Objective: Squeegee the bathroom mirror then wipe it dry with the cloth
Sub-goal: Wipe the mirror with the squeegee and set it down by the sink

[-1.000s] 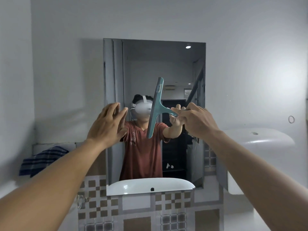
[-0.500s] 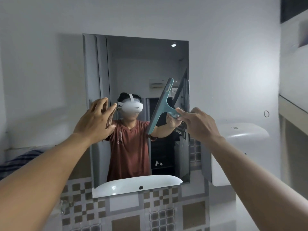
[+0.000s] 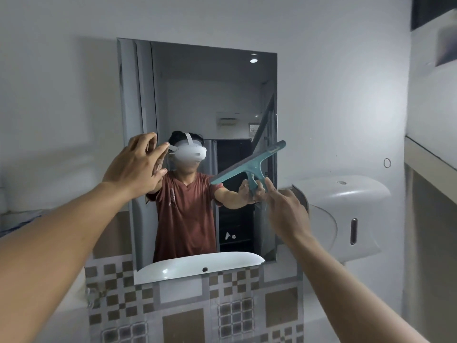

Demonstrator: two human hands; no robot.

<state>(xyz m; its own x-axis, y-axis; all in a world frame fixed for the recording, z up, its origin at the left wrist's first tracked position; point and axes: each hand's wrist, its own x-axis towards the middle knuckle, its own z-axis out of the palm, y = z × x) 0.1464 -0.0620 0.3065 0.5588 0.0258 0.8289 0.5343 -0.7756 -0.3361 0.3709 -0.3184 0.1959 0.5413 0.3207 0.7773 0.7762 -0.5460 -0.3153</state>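
Holding the squeegee (image 3: 249, 164) by its short stem, the right hand (image 3: 286, 206) keeps a pinching grip around the handle so the long blade can be laid against the mirror (image 3: 197, 95); the blade runs tilted, its upper end at the mirror's right edge and its lower end toward the mirror's middle, which looks to me like the set-up for a stroke across the glass. The left hand (image 3: 136, 167) has an empty grip, fingers loosely spread, raised at the mirror's left edge, perhaps to steady the body; whether it touches the glass I cannot tell. The squeegee is teal plastic, T-shaped, with a thin straight edge. The mirror is a plain frameless rectangle, smooth and reflective, above a band of checked tiles (image 3: 193, 305). Right of the mirror hangs a glossy white rounded dispenser (image 3: 346, 214). No cloth can be made out clearly.
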